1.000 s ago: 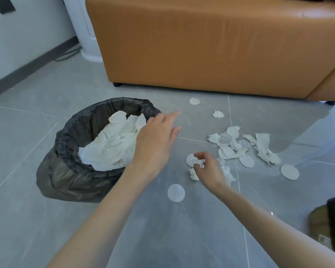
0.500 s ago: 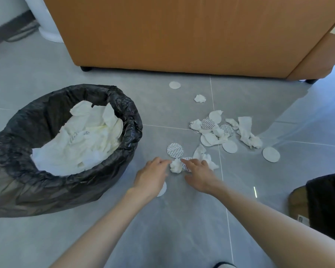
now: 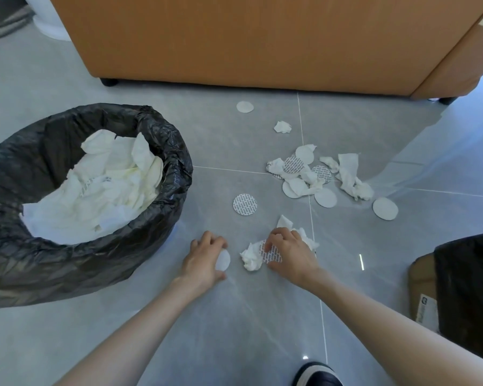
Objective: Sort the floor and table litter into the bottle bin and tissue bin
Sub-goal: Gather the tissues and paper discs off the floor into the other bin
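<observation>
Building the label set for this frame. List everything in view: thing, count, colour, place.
bin: one, black liner, floor left
tissue heap: one, white, inside the bin
lone printed disc: one, white with grey print, floor between bin and litter pile
litter pile: one, white tissues plus plain and printed discs, floor centre right
outlying plain discs: two, white, one near the sofa, one right of the pile
small wad: one, white, beyond the pile
sofa: one, orange-brown, top
black bag: one, right edge, beside a cardboard box
shoe: one, dark, bottom edge
left hand: grips a plain disc, white
right hand: pinches a printed disc over crumpled tissue
</observation>
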The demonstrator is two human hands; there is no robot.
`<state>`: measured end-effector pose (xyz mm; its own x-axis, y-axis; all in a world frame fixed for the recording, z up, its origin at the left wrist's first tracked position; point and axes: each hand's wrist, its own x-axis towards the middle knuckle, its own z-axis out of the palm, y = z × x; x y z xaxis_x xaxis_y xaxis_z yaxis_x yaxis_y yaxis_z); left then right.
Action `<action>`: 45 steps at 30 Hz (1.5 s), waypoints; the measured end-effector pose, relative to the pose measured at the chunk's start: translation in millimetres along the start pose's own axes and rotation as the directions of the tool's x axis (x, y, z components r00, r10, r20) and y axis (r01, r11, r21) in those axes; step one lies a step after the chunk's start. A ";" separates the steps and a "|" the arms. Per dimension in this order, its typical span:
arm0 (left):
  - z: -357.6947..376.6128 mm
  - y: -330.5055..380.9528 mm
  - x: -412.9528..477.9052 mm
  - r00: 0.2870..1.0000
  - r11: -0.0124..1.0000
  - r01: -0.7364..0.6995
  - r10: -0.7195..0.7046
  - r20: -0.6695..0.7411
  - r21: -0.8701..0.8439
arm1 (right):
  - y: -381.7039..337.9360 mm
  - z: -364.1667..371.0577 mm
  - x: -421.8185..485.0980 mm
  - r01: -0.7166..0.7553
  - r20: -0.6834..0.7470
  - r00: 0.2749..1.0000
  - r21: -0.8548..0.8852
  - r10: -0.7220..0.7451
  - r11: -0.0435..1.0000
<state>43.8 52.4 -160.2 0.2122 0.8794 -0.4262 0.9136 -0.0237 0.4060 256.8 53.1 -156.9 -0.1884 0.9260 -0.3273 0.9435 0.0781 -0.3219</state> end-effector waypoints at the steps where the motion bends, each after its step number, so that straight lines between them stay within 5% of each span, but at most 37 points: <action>1: 0.3 -2.2 -0.1 1.000 1.000 0.015 -0.015 0.002 -0.022 | 0.1 -0.4 0.1 -0.007 0.005 1.000 0.001 0.007 1.000; 8: 5.6 -11.0 -4.3 0.997 0.995 0.071 -0.072 -0.010 -0.075 | 1.2 1.6 -4.5 -0.037 -0.017 0.999 0.199 0.041 0.979; 13: 2.3 -16.0 -2.8 0.999 0.982 0.048 -0.050 -0.006 -0.182 | 3.1 -7.6 -4.2 -0.155 -0.068 0.970 0.569 0.234 0.807; 17: -4.5 -13.9 -0.6 1.000 0.968 -0.026 0.027 0.000 -0.249 | 15.1 -22.8 -7.1 -0.186 -0.150 0.912 0.680 0.383 0.709; 24: -3.2 33.7 9.9 0.994 0.887 -0.097 0.111 0.003 -0.452 | 41.0 -18.2 -5.5 -0.350 0.023 0.915 0.543 0.404 0.763; 30: 4.1 58.3 25.3 0.987 0.883 -0.146 0.161 -0.003 -0.447 | 44.4 -4.5 -8.4 -0.306 0.006 0.942 0.422 0.334 0.853; 36: 7.6 43.1 24.1 0.975 0.971 -0.220 0.219 -0.030 -0.088 | 48.4 -1.1 -17.5 -0.245 -0.100 0.956 0.240 0.275 0.939; 45: 23.7 46.4 14.7 0.972 0.970 -0.235 0.234 0.031 0.057 | 48.4 -3.6 -15.5 -0.290 -0.061 0.947 0.259 0.315 0.922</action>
<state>97.5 53.0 -166.9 0.4306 0.8341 -0.3446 0.8563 -0.2570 0.4481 306.3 43.9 -164.2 0.1354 0.9243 -0.3569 0.8536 -0.2917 -0.4317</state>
